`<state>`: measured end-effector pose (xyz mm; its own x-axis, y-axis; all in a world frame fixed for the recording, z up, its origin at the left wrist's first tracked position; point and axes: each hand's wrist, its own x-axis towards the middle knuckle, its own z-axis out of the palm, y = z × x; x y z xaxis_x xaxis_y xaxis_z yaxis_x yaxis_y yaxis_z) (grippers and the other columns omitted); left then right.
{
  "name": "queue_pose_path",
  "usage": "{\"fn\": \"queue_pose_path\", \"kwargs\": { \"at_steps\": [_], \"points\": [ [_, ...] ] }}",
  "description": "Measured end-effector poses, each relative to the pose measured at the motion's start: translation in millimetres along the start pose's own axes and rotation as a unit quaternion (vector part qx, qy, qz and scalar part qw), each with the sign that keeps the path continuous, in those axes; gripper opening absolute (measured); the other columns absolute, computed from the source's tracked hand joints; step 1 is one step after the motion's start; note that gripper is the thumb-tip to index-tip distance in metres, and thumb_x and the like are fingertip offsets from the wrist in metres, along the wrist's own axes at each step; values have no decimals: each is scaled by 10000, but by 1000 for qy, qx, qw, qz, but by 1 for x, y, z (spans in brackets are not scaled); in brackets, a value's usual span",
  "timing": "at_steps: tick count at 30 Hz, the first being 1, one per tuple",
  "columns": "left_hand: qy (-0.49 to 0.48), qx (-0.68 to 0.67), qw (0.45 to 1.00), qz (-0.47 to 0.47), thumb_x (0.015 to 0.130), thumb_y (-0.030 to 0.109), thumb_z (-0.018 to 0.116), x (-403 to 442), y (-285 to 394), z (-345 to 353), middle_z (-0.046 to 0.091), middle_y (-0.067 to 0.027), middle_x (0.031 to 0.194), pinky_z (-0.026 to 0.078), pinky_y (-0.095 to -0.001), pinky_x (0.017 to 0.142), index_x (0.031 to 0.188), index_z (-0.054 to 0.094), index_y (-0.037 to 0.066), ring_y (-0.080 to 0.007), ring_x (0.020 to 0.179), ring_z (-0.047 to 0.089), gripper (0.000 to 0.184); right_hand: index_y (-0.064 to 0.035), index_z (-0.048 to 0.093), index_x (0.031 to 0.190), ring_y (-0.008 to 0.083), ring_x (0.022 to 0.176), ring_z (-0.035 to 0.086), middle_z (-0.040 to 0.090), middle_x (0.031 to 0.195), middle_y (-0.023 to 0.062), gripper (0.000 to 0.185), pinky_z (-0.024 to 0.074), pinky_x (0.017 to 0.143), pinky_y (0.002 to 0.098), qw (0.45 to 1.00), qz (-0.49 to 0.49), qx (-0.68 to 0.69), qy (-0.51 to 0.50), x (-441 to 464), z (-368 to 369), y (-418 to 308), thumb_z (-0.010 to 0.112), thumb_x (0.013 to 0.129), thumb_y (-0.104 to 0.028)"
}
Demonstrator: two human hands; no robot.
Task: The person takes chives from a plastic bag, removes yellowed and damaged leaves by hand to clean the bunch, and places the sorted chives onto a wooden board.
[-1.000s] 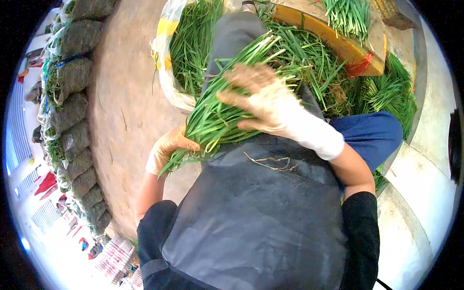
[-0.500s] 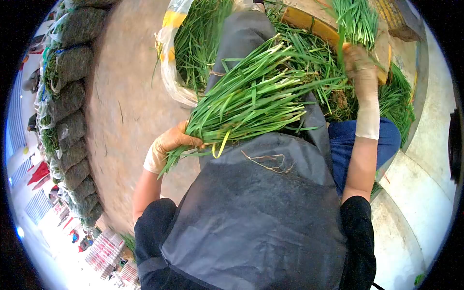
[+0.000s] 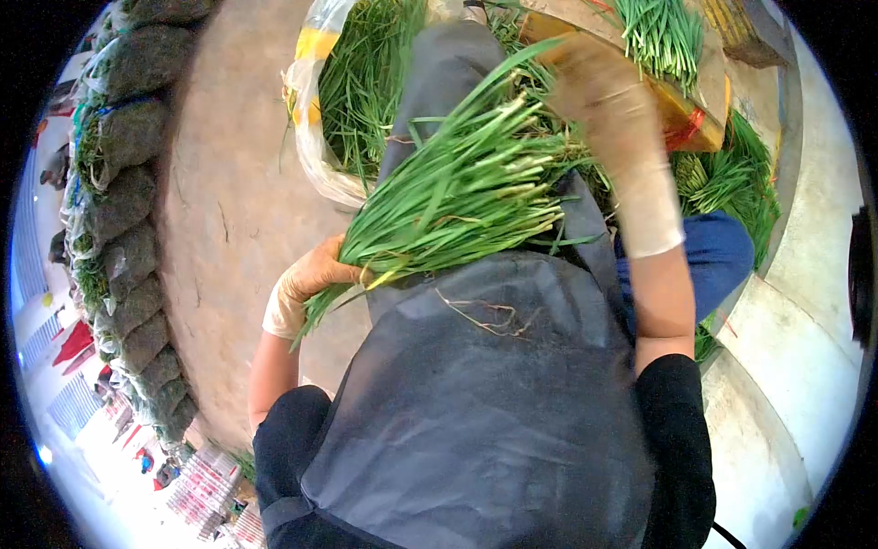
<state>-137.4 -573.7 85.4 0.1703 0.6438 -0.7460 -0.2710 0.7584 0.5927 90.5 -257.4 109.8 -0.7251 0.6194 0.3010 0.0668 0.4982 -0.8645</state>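
Note:
A thick bunch of long green stalks (image 3: 448, 197) lies across my lap, its pale ends toward the right. My left hand (image 3: 320, 274), in a tan glove, is closed round the leafy end at the left. Beyond the pale ends my right hand (image 3: 599, 101), gloved too, is smeared by motion; its fingers cannot be made out. It is over the loose stalks near a yellow wooden board (image 3: 700, 123). A few thin, dry strands (image 3: 489, 316) rest on the dark apron (image 3: 485, 412).
An open plastic bag (image 3: 315, 137) of greens stands left of my knee. Tied green bunches (image 3: 663, 41) lie at the upper right, with more greens (image 3: 745, 183) below the board. Filled mesh sacks (image 3: 128, 201) line the left side.
My right hand has gone from the bunch out to the board at the right, then partway back toward the pale ends. My left hand keeps its hold; the bunch lies more fanned out.

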Motion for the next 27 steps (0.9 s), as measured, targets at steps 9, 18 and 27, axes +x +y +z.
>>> {"fn": "queue_pose_path", "kwargs": {
  "at_steps": [9,18,27],
  "points": [
    [86,-219,969,71,782,165,657,13,-15,16,641,-79,956,499,-276,642,1210,491,1,-176,761,618,487,-55,256,1433,274,1368,272,304,1455,202,891,206,1125,332,974,99,-38,-200,-41,-3,33,674,774,-485],
    [-122,-426,881,166,823,210,624,28,-80,-13,611,-64,859,471,-264,572,1140,509,8,-155,667,579,393,-81,640,1128,167,1021,596,664,1057,66,341,443,928,306,924,285,253,-27,-27,-71,94,571,908,-332],
    [-201,-499,824,178,864,255,590,36,-110,-5,581,-48,762,444,-251,502,1070,527,15,-133,574,541,323,-64,562,1243,212,1000,574,614,1143,139,600,431,906,318,951,202,40,-231,-47,2,18,697,788,-432]
  ]
}}
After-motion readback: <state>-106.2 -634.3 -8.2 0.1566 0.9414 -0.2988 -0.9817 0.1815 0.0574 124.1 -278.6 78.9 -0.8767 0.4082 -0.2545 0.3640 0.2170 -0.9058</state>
